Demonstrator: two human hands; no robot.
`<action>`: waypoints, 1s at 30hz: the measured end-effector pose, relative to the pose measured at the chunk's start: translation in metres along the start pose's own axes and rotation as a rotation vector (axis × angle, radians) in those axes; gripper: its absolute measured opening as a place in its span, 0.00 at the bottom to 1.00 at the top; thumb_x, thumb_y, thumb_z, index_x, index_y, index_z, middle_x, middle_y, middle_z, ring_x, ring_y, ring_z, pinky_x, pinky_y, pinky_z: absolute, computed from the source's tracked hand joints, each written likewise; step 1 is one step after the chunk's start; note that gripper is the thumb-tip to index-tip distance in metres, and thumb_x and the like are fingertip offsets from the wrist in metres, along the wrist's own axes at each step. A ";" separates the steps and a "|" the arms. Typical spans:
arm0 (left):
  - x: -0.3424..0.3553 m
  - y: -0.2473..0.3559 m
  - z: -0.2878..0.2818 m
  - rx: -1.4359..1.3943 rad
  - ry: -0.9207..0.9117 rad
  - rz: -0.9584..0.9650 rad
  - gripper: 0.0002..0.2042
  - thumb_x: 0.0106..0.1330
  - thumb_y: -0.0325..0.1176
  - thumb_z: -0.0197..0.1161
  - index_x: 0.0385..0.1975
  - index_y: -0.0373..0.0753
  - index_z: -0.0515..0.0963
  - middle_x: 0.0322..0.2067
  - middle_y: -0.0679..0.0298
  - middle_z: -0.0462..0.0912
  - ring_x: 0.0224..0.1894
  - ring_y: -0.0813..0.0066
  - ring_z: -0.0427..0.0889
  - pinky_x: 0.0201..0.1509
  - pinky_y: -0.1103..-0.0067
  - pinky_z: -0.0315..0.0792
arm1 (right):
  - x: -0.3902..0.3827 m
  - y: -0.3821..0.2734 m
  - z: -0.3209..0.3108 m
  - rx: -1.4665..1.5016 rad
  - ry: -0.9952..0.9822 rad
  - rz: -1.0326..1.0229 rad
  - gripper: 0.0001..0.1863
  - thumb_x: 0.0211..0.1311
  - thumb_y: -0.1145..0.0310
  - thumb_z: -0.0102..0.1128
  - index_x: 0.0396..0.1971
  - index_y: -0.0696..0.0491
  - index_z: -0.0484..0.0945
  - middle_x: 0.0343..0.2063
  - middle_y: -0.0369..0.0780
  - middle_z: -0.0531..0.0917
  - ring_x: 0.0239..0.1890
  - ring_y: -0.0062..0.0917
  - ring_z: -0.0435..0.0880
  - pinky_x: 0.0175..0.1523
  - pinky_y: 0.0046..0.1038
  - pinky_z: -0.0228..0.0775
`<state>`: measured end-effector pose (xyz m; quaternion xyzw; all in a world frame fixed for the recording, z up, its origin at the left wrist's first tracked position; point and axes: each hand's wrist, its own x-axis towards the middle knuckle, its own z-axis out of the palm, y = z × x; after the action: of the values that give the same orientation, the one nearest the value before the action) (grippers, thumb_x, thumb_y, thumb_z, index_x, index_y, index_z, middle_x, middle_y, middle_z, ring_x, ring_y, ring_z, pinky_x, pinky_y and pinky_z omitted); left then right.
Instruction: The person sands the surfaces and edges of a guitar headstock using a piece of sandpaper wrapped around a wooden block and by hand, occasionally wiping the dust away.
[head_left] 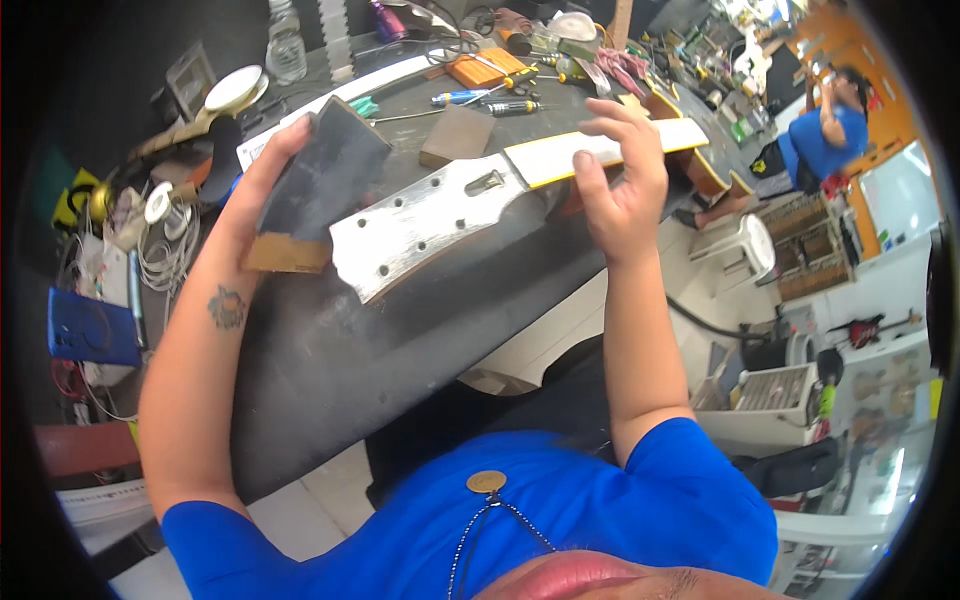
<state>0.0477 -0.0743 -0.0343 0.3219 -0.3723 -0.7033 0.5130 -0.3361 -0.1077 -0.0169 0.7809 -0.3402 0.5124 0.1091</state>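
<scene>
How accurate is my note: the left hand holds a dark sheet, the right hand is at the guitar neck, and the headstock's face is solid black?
The headstock colour is wrong: the head view shows the headstock with a pale, silvery-white face. The left hand does hold a dark sheet, and the right hand is at the guitar neck.

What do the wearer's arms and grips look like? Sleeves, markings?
Short, plain bright-blue sleeves: left sleeve, right sleeve. Left forearm: bare, with a dark tattoo. Right forearm: bare, no marking visible. Left grip and right grip: ungloved hands, no wristwear visible; left fingers mostly hidden.
</scene>
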 end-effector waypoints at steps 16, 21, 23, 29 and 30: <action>-0.018 -0.006 0.169 1.879 0.068 0.481 0.37 0.48 0.42 0.90 0.61 0.33 0.88 0.64 0.41 0.84 0.64 0.52 0.87 0.69 0.65 0.78 | -0.036 0.038 0.034 -0.082 0.195 -0.057 0.22 0.64 0.46 0.70 0.49 0.46 0.90 0.49 0.34 0.91 0.56 0.34 0.86 0.65 0.39 0.65; -0.008 0.005 0.176 1.642 0.020 0.310 0.36 0.49 0.41 0.89 0.61 0.34 0.87 0.66 0.41 0.83 0.68 0.52 0.83 0.75 0.62 0.73 | -0.031 0.025 0.021 -0.100 0.129 -0.022 0.22 0.70 0.48 0.64 0.51 0.48 0.90 0.51 0.38 0.92 0.59 0.36 0.86 0.67 0.40 0.66; -0.007 0.006 0.177 1.652 0.016 0.297 0.36 0.49 0.40 0.89 0.61 0.35 0.88 0.66 0.41 0.83 0.70 0.51 0.83 0.76 0.62 0.71 | -0.032 0.025 0.022 -0.107 0.125 -0.016 0.21 0.70 0.48 0.64 0.51 0.47 0.90 0.51 0.38 0.92 0.59 0.35 0.85 0.67 0.40 0.65; -0.008 -0.002 0.174 1.715 0.020 0.367 0.35 0.51 0.41 0.88 0.61 0.34 0.87 0.66 0.42 0.83 0.71 0.52 0.81 0.77 0.62 0.69 | -0.035 0.030 0.025 0.011 0.176 0.011 0.23 0.65 0.48 0.68 0.49 0.50 0.86 0.48 0.37 0.87 0.53 0.36 0.81 0.62 0.42 0.65; -0.008 0.000 0.173 1.708 0.018 0.357 0.35 0.51 0.41 0.88 0.61 0.34 0.87 0.66 0.43 0.84 0.70 0.53 0.82 0.77 0.62 0.69 | -0.034 0.028 0.024 0.017 0.177 0.012 0.23 0.65 0.48 0.68 0.49 0.50 0.86 0.48 0.37 0.87 0.53 0.36 0.81 0.62 0.42 0.65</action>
<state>-0.0947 -0.0328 0.0554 0.5387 -0.8131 -0.0901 0.2013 -0.3449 -0.1263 -0.0619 0.7315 -0.3294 0.5829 0.1292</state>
